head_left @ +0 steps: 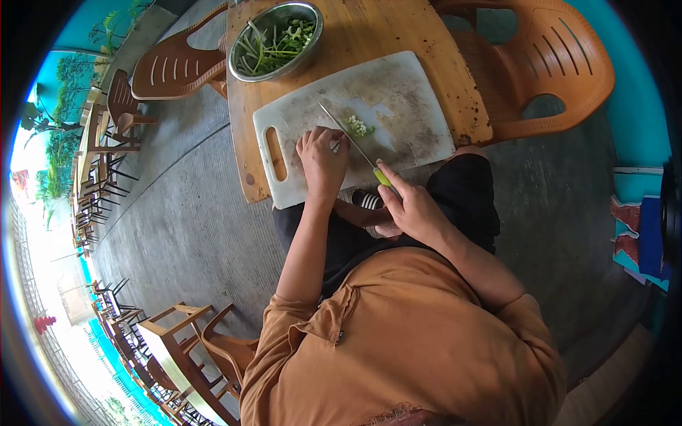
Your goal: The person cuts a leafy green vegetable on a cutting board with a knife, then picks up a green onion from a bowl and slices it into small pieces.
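- Right hand (414, 207): closed around the yellow-green handle of the knife (353, 140); fingers wrapped fully round the handle; the blade runs up and to the left from the hand, across the cutting board (405, 92), its tip lying toward the board's centre.
- Left hand (322, 160): palm down on the near part of the cutting board, fingers curled and pressed down just beside the blade; what lies under the fingers is hidden, so whether the hand grips anything cannot be told.
- Chopped greens (359, 126): a small pile of pale green and white pieces on the board, touching or just beside the right face of the blade, beyond the left hand's fingertips.
- Cutting board: white, stained, with a slot handle at its left end; it lies on the wooden table (383, 32), its near edge overhanging the table edge toward the person.
- Metal bowl (276, 40): stands on the table beyond the board's left corner; it holds long green stalks and some cut pieces.
- Plastic chair (547, 64): orange-brown, at the right side of the table; a second chair (177, 67) of the same kind at the left.
- Person: seated at the table's near edge, wearing an orange-brown shirt; both forearms reach forward over the lap to the board.
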The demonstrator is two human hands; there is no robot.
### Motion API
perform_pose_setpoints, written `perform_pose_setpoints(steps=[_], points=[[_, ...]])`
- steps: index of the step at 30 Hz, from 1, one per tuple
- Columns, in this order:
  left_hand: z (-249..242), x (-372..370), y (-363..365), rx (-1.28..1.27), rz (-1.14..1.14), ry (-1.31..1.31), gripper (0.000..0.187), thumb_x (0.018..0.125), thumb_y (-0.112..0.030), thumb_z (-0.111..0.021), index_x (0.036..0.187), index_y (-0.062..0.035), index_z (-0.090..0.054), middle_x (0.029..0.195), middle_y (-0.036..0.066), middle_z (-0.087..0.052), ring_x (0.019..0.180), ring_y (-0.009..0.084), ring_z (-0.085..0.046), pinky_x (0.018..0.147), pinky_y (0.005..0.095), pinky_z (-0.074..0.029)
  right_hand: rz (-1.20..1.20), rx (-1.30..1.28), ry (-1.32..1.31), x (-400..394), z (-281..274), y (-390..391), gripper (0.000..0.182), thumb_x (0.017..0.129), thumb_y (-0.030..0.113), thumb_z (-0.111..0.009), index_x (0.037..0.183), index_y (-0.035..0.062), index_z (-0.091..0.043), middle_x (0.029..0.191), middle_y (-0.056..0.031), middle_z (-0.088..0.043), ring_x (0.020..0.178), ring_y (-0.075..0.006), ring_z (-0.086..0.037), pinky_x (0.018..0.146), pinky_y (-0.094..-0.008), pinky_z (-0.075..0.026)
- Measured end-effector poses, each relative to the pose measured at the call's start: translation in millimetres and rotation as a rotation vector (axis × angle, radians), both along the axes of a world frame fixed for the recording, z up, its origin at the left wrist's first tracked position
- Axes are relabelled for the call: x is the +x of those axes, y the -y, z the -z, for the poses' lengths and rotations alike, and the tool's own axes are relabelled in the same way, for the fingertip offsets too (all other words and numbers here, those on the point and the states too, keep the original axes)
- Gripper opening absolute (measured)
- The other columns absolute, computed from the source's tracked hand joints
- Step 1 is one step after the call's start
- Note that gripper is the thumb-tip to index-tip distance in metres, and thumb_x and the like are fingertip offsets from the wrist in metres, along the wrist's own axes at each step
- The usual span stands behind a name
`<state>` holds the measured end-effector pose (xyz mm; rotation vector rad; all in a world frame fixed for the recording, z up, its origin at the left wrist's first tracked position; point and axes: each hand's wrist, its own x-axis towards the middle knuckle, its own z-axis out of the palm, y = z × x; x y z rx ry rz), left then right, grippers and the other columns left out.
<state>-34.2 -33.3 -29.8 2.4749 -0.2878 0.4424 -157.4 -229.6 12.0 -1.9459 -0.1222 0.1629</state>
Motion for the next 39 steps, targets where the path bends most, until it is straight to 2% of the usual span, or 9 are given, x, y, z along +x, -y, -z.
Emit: perform_pose_setpoints(steps=[3, 8, 12, 14, 20, 30, 32, 36, 39], points=[[-1, 0, 0, 0.006, 0.001, -0.004, 0.010, 0.088, -0.015, -0.082, 0.094, -0.0070, -0.081, 0.099, 0.007, -0.074, 0.104, 0.0317, -0.067, 0.107, 0.0466, -0.045, -0.004, -0.016, -0.103, 4, -2, -3, 0.053, 0.113, 0.026, -0.058, 0.159, 0.0008, -0.050, 0.108, -0.0366, -0.073, 0.098, -0.0525, -0.073, 0.084, -0.0557, -0.060], [0, 0, -1, 0.018, 0.014, 0.015, 0.011, 0.087, -0.015, -0.082, 0.095, -0.0069, -0.080, 0.099, 0.007, -0.074, 0.103, 0.0317, -0.067, 0.106, 0.0466, -0.045, 0.057, -0.099, 0.066, 20, 19, -21, 0.053, 0.112, 0.026, -0.059, 0.159, 0.0027, -0.050, 0.099, -0.0345, -0.074, 0.092, -0.0517, -0.074, 0.079, -0.0555, -0.060], [2, 0, -1, 0.011, -0.007, 0.022, 0.011, 0.087, -0.013, -0.081, 0.096, -0.0072, -0.079, 0.100, 0.008, -0.074, 0.103, 0.0322, -0.067, 0.105, 0.0475, -0.046, 0.029, -0.108, 0.015, 12, 12, -17, 0.053, 0.111, 0.024, -0.060, 0.158, 0.0021, -0.050, 0.105, -0.0347, -0.074, 0.095, -0.0512, -0.073, 0.079, -0.0551, -0.060], [2, -2, -3, -0.002, -0.011, 0.029, 0.011, 0.087, -0.012, -0.081, 0.096, -0.0073, -0.078, 0.100, 0.008, -0.073, 0.103, 0.0324, -0.067, 0.104, 0.0477, -0.046, 0.054, -0.038, 0.075, -2, 11, -9, 0.053, 0.110, 0.022, -0.062, 0.158, 0.0024, -0.050, 0.109, -0.0339, -0.074, 0.096, -0.0506, -0.074, 0.079, -0.0556, -0.059], [5, -2, -1, 0.001, -0.003, 0.055, 0.012, 0.086, -0.010, -0.080, 0.096, -0.0053, -0.077, 0.101, 0.009, -0.074, 0.106, 0.0332, -0.068, 0.103, 0.0469, -0.048, 0.091, -0.123, 0.276, -11, 31, -10, 0.055, 0.110, 0.021, -0.063, 0.160, 0.0038, -0.050, 0.106, -0.0299, -0.075, 0.087, -0.0476, -0.075, 0.077, -0.0535, -0.061], [5, -3, -4, 0.020, -0.008, 0.041, 0.015, 0.082, -0.011, -0.080, 0.095, -0.0036, -0.076, 0.103, 0.010, -0.073, 0.107, 0.0341, -0.066, 0.104, 0.0465, -0.047, 0.079, -0.308, 0.236, 21, 33, -28, 0.055, 0.111, 0.030, -0.059, 0.163, 0.0131, -0.049, 0.095, -0.0251, -0.073, 0.079, -0.0474, -0.074, 0.071, -0.0527, -0.061], [6, -4, -3, 0.025, -0.010, 0.027, 0.016, 0.082, -0.011, -0.080, 0.096, -0.0028, -0.075, 0.104, 0.011, -0.074, 0.108, 0.0347, -0.067, 0.104, 0.0464, -0.047, 0.060, -0.335, 0.188, 22, 22, -27, 0.054, 0.108, 0.020, -0.064, 0.160, 0.0077, -0.052, 0.105, -0.0275, -0.076, 0.088, -0.0463, -0.076, 0.076, -0.0529, -0.062], [5, -4, -2, 0.013, -0.017, 0.044, 0.015, 0.082, -0.011, -0.081, 0.095, -0.0043, -0.076, 0.102, 0.009, -0.073, 0.106, 0.0339, -0.066, 0.104, 0.0466, -0.046, 0.057, -0.336, 0.170, 19, 27, -27, 0.054, 0.109, 0.020, -0.064, 0.160, 0.0090, -0.052, 0.108, -0.0288, -0.075, 0.091, -0.0471, -0.076, 0.077, -0.0538, -0.062], [5, -2, -2, 0.002, -0.023, 0.049, 0.013, 0.083, -0.012, -0.081, 0.094, -0.0057, -0.076, 0.100, 0.009, -0.073, 0.105, 0.0333, -0.066, 0.104, 0.0467, -0.046, 0.074, -0.294, 0.197, 12, 32, -19, 0.055, 0.111, 0.029, -0.058, 0.163, 0.0122, -0.049, 0.101, -0.0271, -0.073, 0.081, -0.0482, -0.074, 0.074, -0.0555, -0.061]])
